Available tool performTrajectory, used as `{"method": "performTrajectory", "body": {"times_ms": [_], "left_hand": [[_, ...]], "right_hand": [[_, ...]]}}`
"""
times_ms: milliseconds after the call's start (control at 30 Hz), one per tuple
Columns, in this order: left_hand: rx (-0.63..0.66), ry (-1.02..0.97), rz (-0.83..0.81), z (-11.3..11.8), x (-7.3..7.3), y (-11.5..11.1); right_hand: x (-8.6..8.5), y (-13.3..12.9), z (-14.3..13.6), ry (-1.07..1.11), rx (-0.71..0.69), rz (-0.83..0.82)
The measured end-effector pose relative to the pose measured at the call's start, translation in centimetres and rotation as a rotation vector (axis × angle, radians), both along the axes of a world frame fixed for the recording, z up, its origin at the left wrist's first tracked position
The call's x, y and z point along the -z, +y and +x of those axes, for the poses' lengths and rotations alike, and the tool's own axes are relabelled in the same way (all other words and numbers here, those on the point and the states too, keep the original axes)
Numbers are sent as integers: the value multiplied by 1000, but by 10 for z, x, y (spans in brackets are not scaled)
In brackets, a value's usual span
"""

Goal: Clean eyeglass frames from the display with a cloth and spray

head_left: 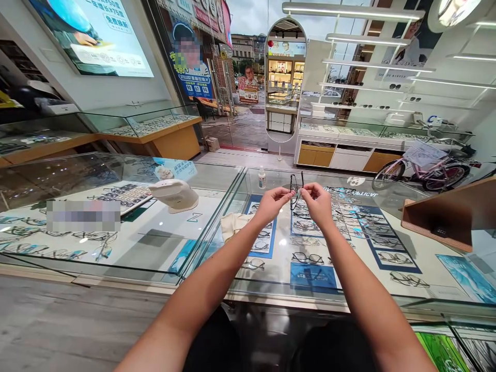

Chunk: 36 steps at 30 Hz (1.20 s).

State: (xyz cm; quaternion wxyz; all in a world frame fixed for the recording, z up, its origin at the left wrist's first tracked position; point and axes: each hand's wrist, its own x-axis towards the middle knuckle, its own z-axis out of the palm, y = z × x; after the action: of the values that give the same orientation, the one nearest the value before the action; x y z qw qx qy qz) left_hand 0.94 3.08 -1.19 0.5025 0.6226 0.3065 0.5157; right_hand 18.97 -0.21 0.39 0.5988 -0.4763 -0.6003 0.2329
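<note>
Black, thin-rimmed: one pair of glasses (297,188), centre of the dial for this entry, turned on edge, held up over the glass-topped bench (267,298); contact with the glass beneath cannot be told. Left hand (274,202), at 8 o'clock: fingertips pinched together on the frame. Right hand (318,200), at 4 o'clock: likewise pinched on the frame, the two hands nearly meeting. Exact grip points: too small to tell. Small white bottle (262,179), upright, between 9 and 10 o'clock, near the left hand. Cream cloth (232,226), crumpled, 8 o'clock. White moulded device (174,196), 9 o'clock, well apart. Spectacles (307,258) on display, 6 o'clock, beside a blue card (313,277). Wood-toned stand (437,212), 3 o'clock, well apart. Hazards, as judged: hinge or arm of the glasses bent, should the hands pull or twist unequally on so slight a frame; lens smeared, fingertips lying close to the rims; glasses dropped onto hard glass, with scratch or chip, should both pinches slacken together or one let go early, since only fingertips appear to support them; bottle toppled, should the left hand swing towards 9 o'clock; glare on the glass top, liable to mislead the eye about clearance when lowering.
</note>
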Motion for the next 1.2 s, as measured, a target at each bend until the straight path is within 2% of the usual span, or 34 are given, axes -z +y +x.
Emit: {"method": "performTrajectory", "body": {"times_ms": [200, 433, 600, 767, 867, 933, 1033, 1100, 1200], "left_hand": [[-42, -29, -8, -2, -1, 3], [-137, -173, -68, -8, -6, 10], [-236, -246, -106, -11, -5, 15], [-239, -284, -95, -9, -4, 15], [-245, -281, -31, -8, -5, 13], [-261, -269, 0, -7, -5, 12], [-291, -259, 36, -8, -6, 10], [-310, -267, 46, -8, -7, 10], [-332, -268, 45, -9, -7, 10]], "right_hand": [[0, 4, 5, 60, 56, -16], [3, 12, 16, 126, 149, -136], [4, 17, 22, 241, 129, -266], [5, 18, 22, 276, 109, -311], [3, 13, 16, 244, 166, -251], [1, 6, 8, 170, 219, -132], [-1, -4, -6, 3, 229, -1], [-2, -8, -10, -52, 231, -21], [-3, -8, -6, 8, 315, -61]]}}
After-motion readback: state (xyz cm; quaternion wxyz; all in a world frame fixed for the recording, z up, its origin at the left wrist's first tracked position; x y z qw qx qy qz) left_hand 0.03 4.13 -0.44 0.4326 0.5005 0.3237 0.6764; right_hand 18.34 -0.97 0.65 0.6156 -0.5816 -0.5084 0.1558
